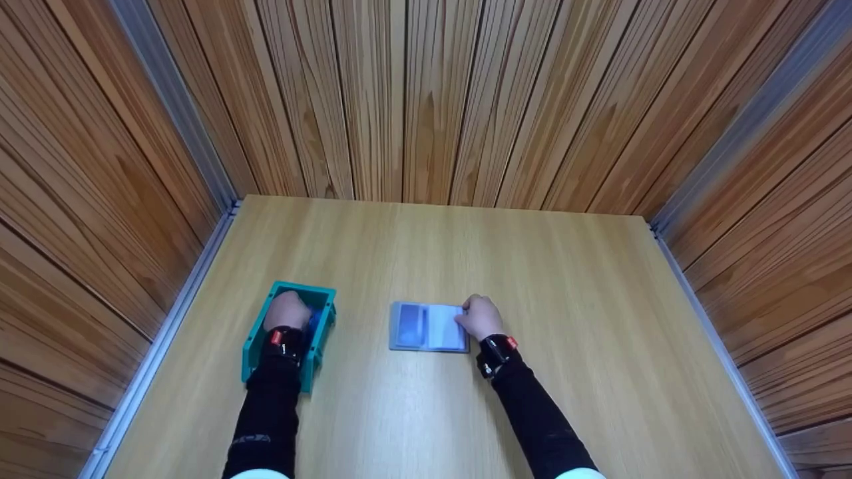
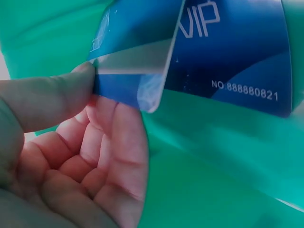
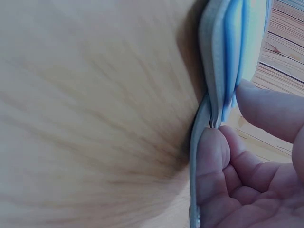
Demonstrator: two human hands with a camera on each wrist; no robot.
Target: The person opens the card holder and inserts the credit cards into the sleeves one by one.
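My left hand [image 1: 287,311] is inside a teal bin [image 1: 255,336] at the left of the table. In the left wrist view its thumb [image 2: 52,97] and fingers pinch the corner of a blue card [image 2: 135,52]; a second blue card marked VIP [image 2: 228,57] lies behind it in the bin [image 2: 213,180]. My right hand [image 1: 479,317] rests on the right edge of a grey-blue card holder [image 1: 428,326] lying open on the table. The right wrist view shows its fingertips [image 3: 211,147] pinching the holder's sleeves [image 3: 223,61] at their edge.
The wooden table [image 1: 532,279] has a metal rail [image 1: 180,313] along its left side and another [image 1: 719,346] along its right. Wood-panelled walls [image 1: 426,93] close in the back and both sides.
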